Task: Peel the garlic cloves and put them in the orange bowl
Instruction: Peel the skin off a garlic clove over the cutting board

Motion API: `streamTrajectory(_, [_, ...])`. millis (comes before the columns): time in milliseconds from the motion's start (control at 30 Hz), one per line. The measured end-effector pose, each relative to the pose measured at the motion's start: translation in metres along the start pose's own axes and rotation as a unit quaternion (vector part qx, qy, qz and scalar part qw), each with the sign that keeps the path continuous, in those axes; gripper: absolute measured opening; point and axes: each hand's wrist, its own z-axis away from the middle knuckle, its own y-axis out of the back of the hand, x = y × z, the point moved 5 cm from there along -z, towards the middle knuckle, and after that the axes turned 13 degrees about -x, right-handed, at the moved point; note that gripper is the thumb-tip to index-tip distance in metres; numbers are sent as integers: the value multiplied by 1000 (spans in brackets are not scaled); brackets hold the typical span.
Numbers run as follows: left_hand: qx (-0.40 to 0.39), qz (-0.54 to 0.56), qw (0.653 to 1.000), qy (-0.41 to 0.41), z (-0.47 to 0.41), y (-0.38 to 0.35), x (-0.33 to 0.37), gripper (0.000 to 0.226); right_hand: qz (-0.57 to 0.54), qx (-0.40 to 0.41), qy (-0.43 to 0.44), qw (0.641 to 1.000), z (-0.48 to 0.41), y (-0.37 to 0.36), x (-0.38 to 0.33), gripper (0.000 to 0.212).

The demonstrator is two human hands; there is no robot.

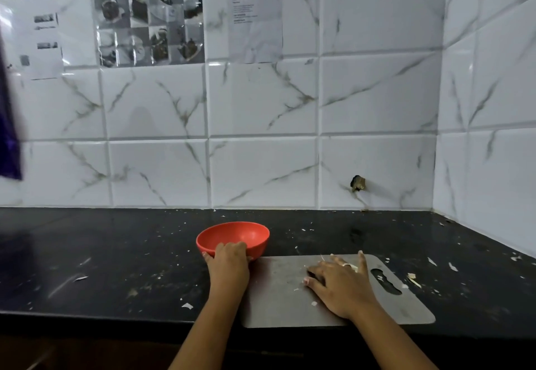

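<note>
Left grip (230,256) is curled over the near rim of the orange bowl (243,233), holding it. The bowl sits on the black table (116,259), right at the far left corner of the grey cutting board (275,308). Right grip (338,282) lies flat on the board, fingers spread. Peel scraps (413,279) are on the table just right of the board.

- I count one orange bowl (258,246) on the desk (116,253).
- One grey cutting board (278,297).
- Two grips: left grip (229,256), right grip (336,279).
- Three printed sheets (149,24) on the wall (261,108).
- One purple cloth (8,123).
</note>
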Motion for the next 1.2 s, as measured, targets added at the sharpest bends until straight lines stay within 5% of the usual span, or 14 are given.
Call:
streamTrajectory(300, [7, -5, 1000, 1, 40, 10, -13, 21, -2, 34, 7, 999, 14, 13, -5, 44])
streamTrajectory(433, [-2, -12, 1000, 3, 52, 14, -14, 23, -51, -81, 122, 988, 29, 1, -19, 87])
streamTrajectory(533, [0, -18, 1000, 4, 56, 16, -13, 24, -17, -126, 127, 984, 35, -12, -26, 109])
streamTrajectory(700, [1, -30, 999, 20, 58, 14, -10, 25, -29, -153, 71, 985, 34, -12, -29, 70])
streamTrajectory(1067, [80, -39, 996, 7, 59, 10, 34, 20, -66, -133, 50, 988, 24, -12, -29, 75])
streamTrajectory(1200, [112, -32, 992, -54, 58, -6, 60, 40, -251, -20, 87, 964, 19, 6, -10, 49])
